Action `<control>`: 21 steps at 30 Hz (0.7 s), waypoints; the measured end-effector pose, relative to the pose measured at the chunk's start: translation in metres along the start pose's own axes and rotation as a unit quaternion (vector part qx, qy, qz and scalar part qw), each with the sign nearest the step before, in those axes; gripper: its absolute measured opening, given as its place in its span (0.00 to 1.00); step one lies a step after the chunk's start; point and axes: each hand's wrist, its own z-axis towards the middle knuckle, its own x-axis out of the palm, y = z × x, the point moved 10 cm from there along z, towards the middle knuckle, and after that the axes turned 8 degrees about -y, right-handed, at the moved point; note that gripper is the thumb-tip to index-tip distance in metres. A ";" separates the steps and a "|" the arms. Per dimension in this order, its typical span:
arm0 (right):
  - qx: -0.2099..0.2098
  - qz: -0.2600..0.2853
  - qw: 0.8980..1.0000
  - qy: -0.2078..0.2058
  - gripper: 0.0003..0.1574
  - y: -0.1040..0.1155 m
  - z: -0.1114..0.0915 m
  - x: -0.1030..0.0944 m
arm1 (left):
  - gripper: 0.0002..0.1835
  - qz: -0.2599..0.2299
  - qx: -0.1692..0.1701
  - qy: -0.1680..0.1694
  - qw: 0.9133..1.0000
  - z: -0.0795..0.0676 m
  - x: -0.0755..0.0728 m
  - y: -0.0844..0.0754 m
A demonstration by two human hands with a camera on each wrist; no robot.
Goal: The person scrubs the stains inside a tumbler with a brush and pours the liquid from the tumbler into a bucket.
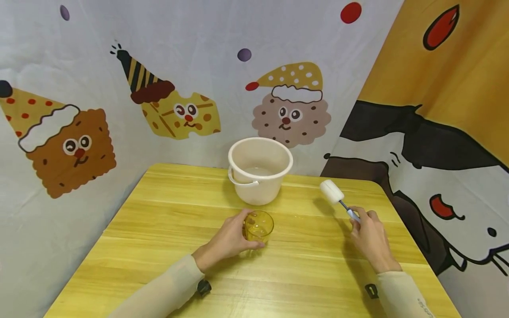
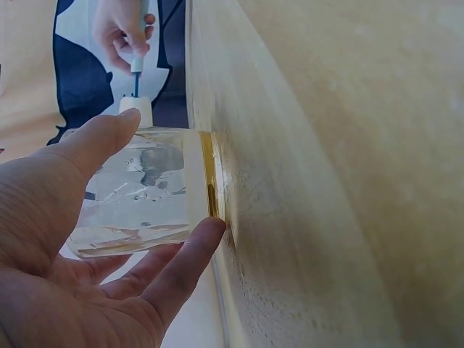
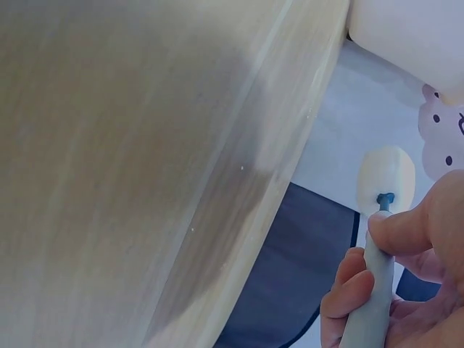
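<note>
My left hand (image 1: 230, 236) grips a yellow-tinted clear glass (image 1: 259, 226) near the middle of the table, thumb on one side and fingers on the other. In the left wrist view the glass (image 2: 138, 192) looks wet, with its base close to the tabletop. On the right, my right hand (image 1: 370, 238) holds a sponge cup brush by its pale blue handle (image 1: 353, 215). The brush's white sponge head (image 1: 332, 191) points away, raised over the table. In the right wrist view the thumb presses along the handle (image 3: 373, 290), just below the sponge (image 3: 386, 179).
Behind the glass stands a cream bucket (image 1: 260, 194), its handle hanging down at the front. The wooden table (image 1: 159, 212) backs onto a cartoon-printed cloth (image 1: 191, 26). Small drops dot the tabletop in the right wrist view.
</note>
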 end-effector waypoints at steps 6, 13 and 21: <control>-0.007 0.006 1.000 -0.009 0.21 -0.004 0.001 0.002 | 0.50 -0.007 -0.001 0.001 1.000 0.000 -0.001 -0.001; -0.010 -0.011 1.000 -0.009 0.24 0.014 0.000 -0.007 | 0.50 -0.007 -0.001 -0.004 1.000 -0.001 -0.001 0.000; -0.028 -0.013 0.999 -0.029 0.25 0.020 0.000 -0.009 | 0.50 -0.005 -0.002 -0.005 1.000 0.000 -0.001 0.000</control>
